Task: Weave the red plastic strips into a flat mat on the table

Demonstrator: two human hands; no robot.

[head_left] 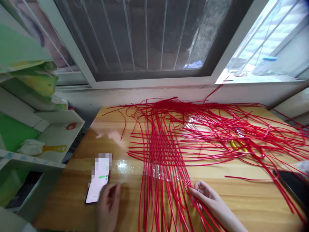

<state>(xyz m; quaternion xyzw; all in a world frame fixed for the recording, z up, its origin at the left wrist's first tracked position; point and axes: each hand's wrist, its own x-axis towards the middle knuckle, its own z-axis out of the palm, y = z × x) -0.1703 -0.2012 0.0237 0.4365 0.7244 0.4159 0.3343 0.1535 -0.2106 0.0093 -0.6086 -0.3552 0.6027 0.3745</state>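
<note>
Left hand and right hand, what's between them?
Red strands on the wooden table, with a bare stretch between them and the left hand, as the head view shows.

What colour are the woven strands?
The woven strands are red, best seen in the head view.

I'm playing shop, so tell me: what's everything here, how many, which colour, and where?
Red strands: too many to count, red, across table
Clear film: count unclear, see-through, over strands
Table: one, brown, centre
Phone: one, pale-screened, table's left
Dark device: one, black, far right
Tool: one, yellow-handled, among strands
Window: one, white-framed, behind table
Container: one, blue-lidded, at window's right
Shelf: one, white-green, left
Handle: one, yellow, on shelf
Small thing: one, red, on shelf
Curtain: one, green-yellow, upper left
Left hand: one, bare, beside phone
Right hand: one, bare, touching strands' right side
</note>
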